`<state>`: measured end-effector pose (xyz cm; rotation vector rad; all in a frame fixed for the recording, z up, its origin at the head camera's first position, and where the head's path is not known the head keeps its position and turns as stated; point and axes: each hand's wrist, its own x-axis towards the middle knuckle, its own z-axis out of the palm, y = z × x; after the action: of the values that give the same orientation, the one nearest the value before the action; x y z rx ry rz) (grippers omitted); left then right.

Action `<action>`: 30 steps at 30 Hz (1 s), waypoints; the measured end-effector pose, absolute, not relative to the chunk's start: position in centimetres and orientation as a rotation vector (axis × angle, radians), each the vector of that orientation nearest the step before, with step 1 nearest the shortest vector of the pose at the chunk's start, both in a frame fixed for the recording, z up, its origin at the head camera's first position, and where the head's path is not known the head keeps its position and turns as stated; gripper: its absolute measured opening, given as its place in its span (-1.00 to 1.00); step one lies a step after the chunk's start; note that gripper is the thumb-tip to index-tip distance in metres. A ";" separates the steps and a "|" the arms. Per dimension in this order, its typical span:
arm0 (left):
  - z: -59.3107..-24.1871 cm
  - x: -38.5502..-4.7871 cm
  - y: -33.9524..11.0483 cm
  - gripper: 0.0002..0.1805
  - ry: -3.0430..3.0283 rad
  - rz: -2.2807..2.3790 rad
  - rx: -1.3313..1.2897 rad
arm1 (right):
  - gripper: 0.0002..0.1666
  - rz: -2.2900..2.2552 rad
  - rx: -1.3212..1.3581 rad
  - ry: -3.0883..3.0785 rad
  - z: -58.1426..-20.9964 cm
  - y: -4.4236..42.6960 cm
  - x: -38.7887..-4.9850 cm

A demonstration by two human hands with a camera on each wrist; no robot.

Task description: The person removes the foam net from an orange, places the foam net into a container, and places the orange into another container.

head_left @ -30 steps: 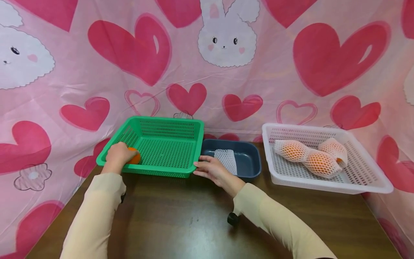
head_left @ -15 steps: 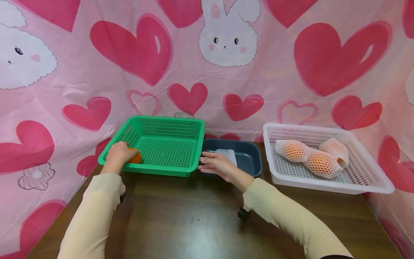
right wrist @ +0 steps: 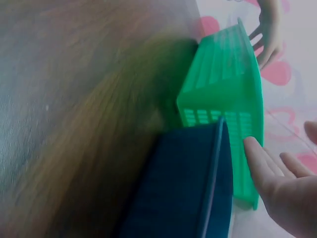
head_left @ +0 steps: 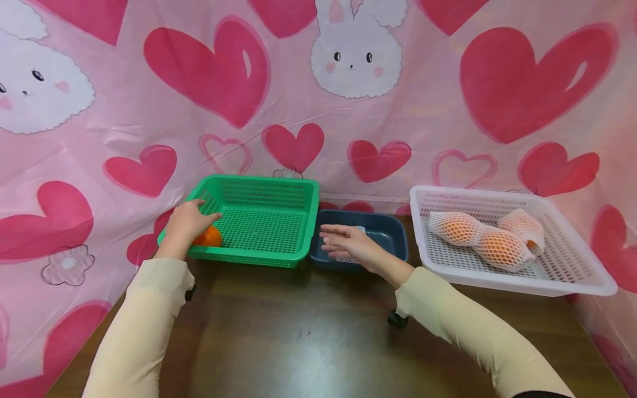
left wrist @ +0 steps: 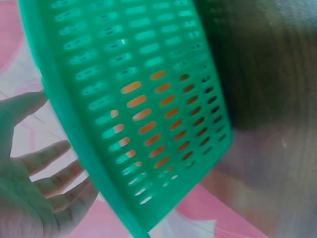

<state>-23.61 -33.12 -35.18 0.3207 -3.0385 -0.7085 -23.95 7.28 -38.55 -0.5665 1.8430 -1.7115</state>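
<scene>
An orange [head_left: 211, 236] lies in the front left corner of the green basket [head_left: 259, 256]; its colour shows through the slots in the left wrist view. Just above it is the left hand [head_left: 187, 224], fingers spread and holding nothing, over the basket's left side. The right hand [head_left: 355, 246] hovers with extended fingers over the dark blue tray [head_left: 390, 237], touching nothing that I can make out. A white foam net [head_left: 346, 258] in that tray is partly hidden behind the hand.
On the right stands a white basket [head_left: 497, 279] holding several foam-netted oranges [head_left: 499, 247]. All the containers stand along the back of the brown wooden table [head_left: 298, 337], before a pink cloth [head_left: 428, 110] patterned with hearts.
The left hand has let go of the orange and lifted, its fingers opening. From the green basket's right rim, the right hand has moved right, over the blue tray. The head view has shifted slightly.
</scene>
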 end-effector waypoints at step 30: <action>-33.7 -22.7 -25.5 -0.33 -2.965 -0.855 -0.080 | -0.41 -1.531 -0.737 2.379 -35.5 16.9 -23.9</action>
<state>-22.65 -25.50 -33.71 -0.0802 -2.9646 -0.8550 -23.92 16.89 -35.50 -0.7367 2.3794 -1.5307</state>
